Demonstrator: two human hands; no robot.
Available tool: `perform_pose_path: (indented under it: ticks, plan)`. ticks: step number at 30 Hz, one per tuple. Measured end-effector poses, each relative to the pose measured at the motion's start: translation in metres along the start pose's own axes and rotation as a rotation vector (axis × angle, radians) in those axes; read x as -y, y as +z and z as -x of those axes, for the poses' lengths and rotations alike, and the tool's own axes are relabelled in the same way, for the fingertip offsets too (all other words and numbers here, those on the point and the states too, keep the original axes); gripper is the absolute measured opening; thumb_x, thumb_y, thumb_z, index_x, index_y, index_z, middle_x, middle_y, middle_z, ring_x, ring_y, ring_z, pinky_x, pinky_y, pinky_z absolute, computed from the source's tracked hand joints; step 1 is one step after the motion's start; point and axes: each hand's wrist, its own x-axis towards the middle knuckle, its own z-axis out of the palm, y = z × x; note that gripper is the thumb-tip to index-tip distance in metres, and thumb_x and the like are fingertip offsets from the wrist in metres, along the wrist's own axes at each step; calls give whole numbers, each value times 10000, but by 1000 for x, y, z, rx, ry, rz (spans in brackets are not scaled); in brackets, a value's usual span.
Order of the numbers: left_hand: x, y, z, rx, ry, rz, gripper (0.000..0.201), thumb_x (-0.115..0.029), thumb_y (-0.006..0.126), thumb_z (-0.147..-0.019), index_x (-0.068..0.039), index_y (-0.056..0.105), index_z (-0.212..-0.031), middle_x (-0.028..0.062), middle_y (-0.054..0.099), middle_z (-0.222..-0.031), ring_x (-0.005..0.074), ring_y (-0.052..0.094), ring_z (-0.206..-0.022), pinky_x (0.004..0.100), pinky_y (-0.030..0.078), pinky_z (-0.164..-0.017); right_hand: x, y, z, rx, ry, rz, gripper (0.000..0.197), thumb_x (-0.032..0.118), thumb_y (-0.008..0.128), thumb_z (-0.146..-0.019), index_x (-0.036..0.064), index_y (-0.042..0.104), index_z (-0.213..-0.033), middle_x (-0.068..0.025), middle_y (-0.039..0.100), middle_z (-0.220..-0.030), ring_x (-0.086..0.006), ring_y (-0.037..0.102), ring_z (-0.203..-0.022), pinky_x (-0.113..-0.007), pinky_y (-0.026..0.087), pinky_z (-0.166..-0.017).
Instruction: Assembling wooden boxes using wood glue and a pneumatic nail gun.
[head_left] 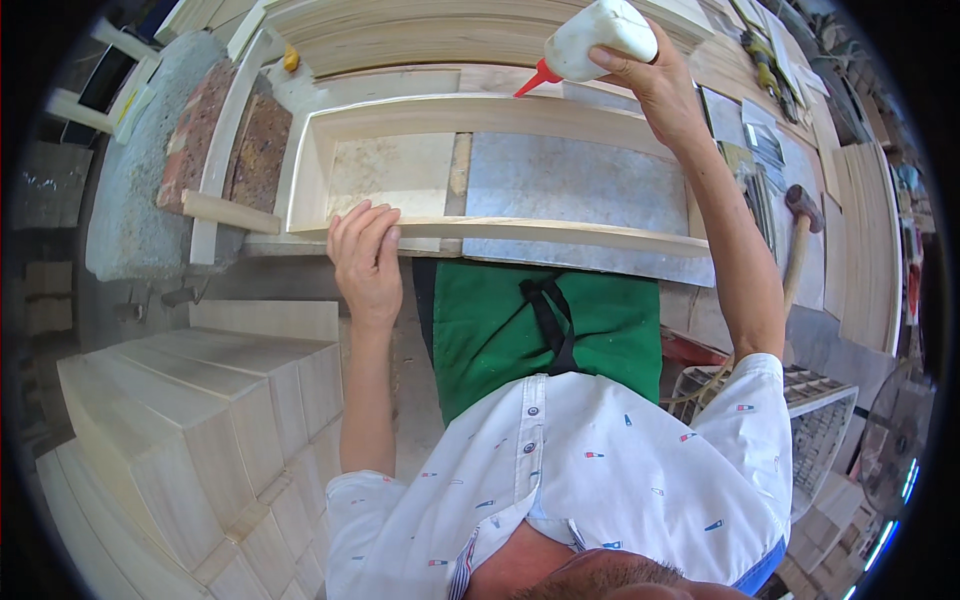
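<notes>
A white glue bottle (598, 38) with a red nozzle was gripped in the right hand (652, 85), tipped so that the nozzle pointed down and leftward at the far rail of a pale wooden frame (480, 112). The nozzle tip sat just above that rail; whether it touched the wood could not be told. The frame, a long open rectangle of thin boards, lay on the table (580, 185), its near rail running along the table's near edge. The left hand (366, 255) was laid over that near rail towards the frame's left end, fingers bent over the top of the board and pressing on it, nothing lifted.

Inside the frame a grey table surface and a pale panel were visible. A hammer (800, 235) with a wooden handle lay near the table's right edge. Stacked pale boards (420, 40) were piled along the far edge. Blocks of light wood (200, 420) were stacked on the floor left of the person, and a green apron (500, 330) was worn over a white shirt.
</notes>
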Motion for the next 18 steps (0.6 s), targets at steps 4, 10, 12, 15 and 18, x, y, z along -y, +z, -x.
perform_pose_path:
  ticks: [4,10,12,15,18]
  plan:
    - [-4,-1,-2,5,-2,-8,146,-102,617,-871,-98,667,-1008,42,649,-1062,241,555,-1125,431,301,-1075,-5,-33,11,-38,-14,39,550,196,723,-833,51,470,-1299,-85,577,-1176,-220,573,-1102,-367,515,-913]
    - [-7,-2,-3,21,-5,-21,159,-76,614,-859,-92,669,-1007,63,654,-1065,248,559,-1129,434,304,-1075,-4,-76,31,-101,6,46,507,166,703,-850,53,483,-1292,-74,591,-1160,-199,581,-1081,-348,516,-895]
    - [-7,-1,-4,19,-9,-20,160,-74,614,-857,-90,668,-1006,64,653,-1067,251,560,-1130,436,303,-1076,-6,-94,38,-118,20,53,499,159,700,-853,54,485,-1290,-72,594,-1157,-197,585,-1074,-346,517,-890]
    - [-7,-1,-4,29,1,-22,155,-73,612,-858,-77,665,-1004,66,654,-1062,258,566,-1126,441,305,-1077,-8,-114,47,-189,52,43,497,155,705,-848,55,489,-1284,-66,597,-1153,-194,594,-1058,-340,522,-877]
    - [-7,-3,-4,39,9,-15,155,-69,611,-858,-66,663,-1004,71,656,-1054,268,570,-1124,448,301,-1080,-7,-134,57,-230,44,56,490,148,708,-844,54,494,-1274,-63,598,-1150,-189,597,-1051,-331,527,-866]
